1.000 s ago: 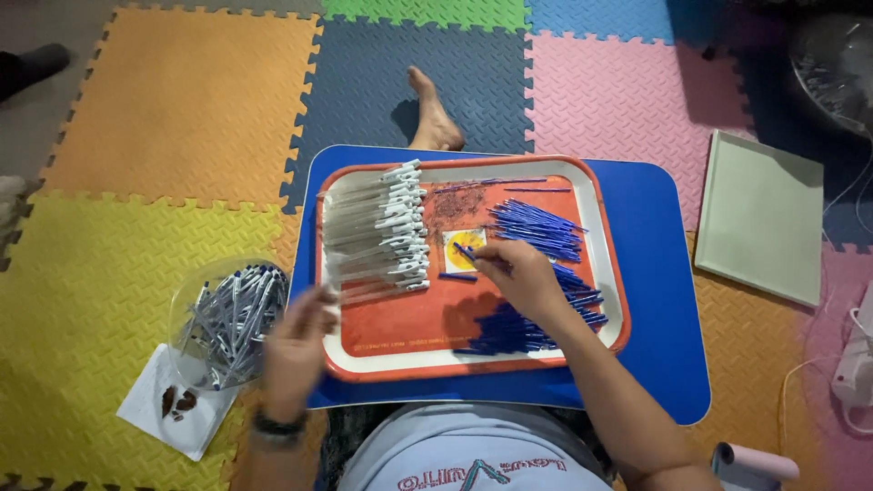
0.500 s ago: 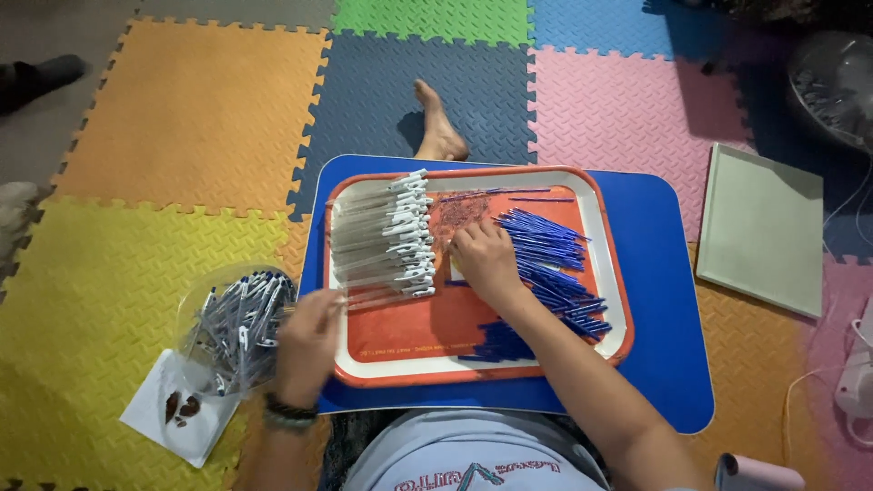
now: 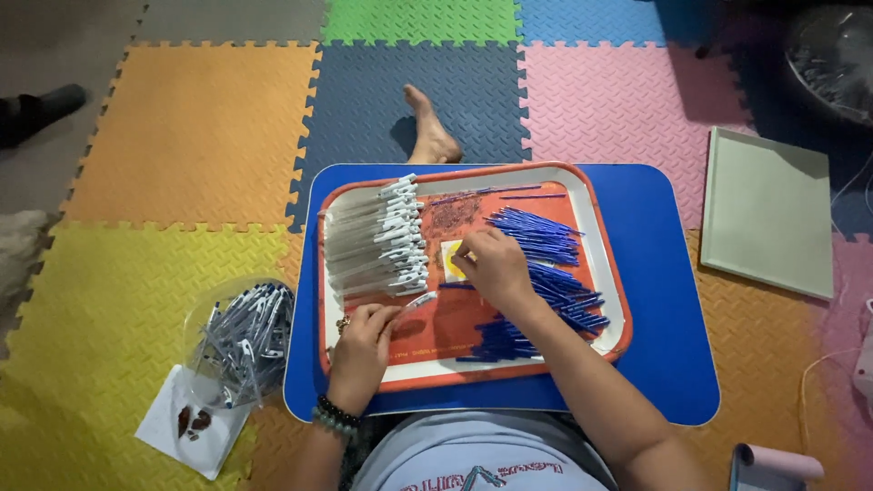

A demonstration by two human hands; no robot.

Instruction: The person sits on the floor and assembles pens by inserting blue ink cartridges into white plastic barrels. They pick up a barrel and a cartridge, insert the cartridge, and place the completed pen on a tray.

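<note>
An orange tray (image 3: 473, 373) with a white rim rests on a blue lap table (image 3: 664, 327). A row of clear pen barrels with white caps (image 3: 377, 241) lies along its left side. Piles of blue pen refills (image 3: 546, 245) lie on the right. My left hand (image 3: 364, 341) holds one clear pen barrel at the tray's lower left. My right hand (image 3: 491, 265) rests fingers-down in the tray's middle beside a small yellow and white packet (image 3: 452, 259), pinching at something too small to make out.
A clear bag of assembled pens (image 3: 241, 341) lies on the yellow foam mat at left, over a white paper. A bare foot (image 3: 432, 136) sits beyond the table. A pale green board (image 3: 768, 214) lies at right.
My left hand has moved from the tray's edge onto the tray and now holds a pen barrel. My right hand stays near the tray's middle.
</note>
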